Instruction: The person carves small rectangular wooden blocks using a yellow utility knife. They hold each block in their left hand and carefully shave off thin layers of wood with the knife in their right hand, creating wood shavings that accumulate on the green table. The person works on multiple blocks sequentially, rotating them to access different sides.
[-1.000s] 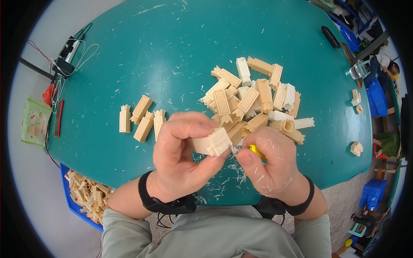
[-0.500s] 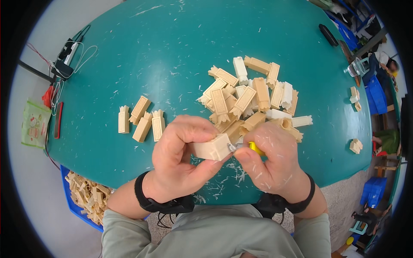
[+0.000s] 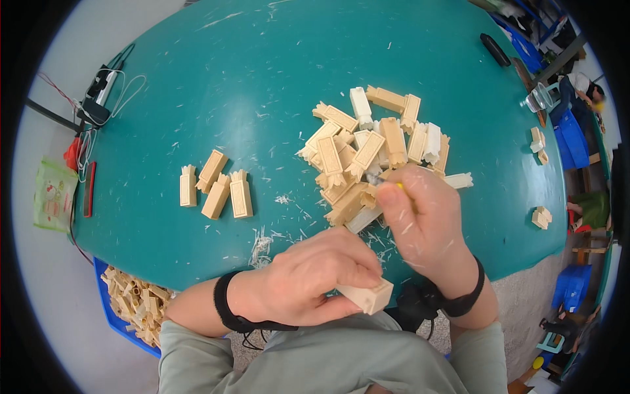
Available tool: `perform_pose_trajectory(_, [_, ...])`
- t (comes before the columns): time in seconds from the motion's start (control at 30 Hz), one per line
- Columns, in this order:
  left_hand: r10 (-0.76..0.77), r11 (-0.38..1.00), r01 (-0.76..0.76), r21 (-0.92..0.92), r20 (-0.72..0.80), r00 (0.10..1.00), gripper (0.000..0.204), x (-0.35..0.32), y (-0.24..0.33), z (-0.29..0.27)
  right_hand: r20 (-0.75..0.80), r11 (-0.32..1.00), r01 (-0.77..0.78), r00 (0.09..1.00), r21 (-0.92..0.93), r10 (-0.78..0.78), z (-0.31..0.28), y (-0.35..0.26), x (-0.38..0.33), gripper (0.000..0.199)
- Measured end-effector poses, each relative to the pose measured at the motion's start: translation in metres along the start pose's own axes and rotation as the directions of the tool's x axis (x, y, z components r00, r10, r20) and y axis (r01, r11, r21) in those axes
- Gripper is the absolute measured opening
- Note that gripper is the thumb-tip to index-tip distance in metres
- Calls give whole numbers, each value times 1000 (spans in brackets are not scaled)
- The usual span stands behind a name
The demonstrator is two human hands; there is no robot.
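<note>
My left hand (image 3: 315,279) grips a pale wooden block (image 3: 367,297) low at the table's near edge, close to my body. My right hand (image 3: 420,220) is closed around a small yellow-handled tool (image 3: 384,182) whose metal tip pokes out toward the heap. Its knuckles rest at the near side of a pile of similar carved wooden blocks (image 3: 374,148) on the teal round table (image 3: 262,79). Several finished-looking blocks (image 3: 216,190) lie in a small group to the left.
Wood shavings (image 3: 262,246) litter the table near me. A blue bin of wooden pieces (image 3: 134,305) sits below the table's left edge. Cables and a power strip (image 3: 98,98) lie far left, a black object (image 3: 495,49) and a few loose blocks (image 3: 541,217) at the right.
My left hand has drawn the block down and toward my body, away from the tool. My right hand has moved up to the pile with the tool.
</note>
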State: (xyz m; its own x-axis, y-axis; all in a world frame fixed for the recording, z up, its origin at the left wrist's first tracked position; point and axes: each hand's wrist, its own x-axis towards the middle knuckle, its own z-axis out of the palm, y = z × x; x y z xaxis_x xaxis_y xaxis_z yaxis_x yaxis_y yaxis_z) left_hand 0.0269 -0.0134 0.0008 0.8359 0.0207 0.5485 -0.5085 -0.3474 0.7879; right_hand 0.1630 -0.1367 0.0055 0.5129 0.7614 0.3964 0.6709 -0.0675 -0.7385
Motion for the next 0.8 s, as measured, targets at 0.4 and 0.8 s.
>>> perform_pose_trajectory(0.4, [-318,901,202,-385,-267,910,34,-3,-9,-17,150,988,78,984,137,-99,-4,-8,-2,22])
perform_pose_trajectory(0.8, [-329,926,266,-268,-229,916,39,-3,-9,-12,119,965,208,967,159,-227,-2,-5,-4,22])
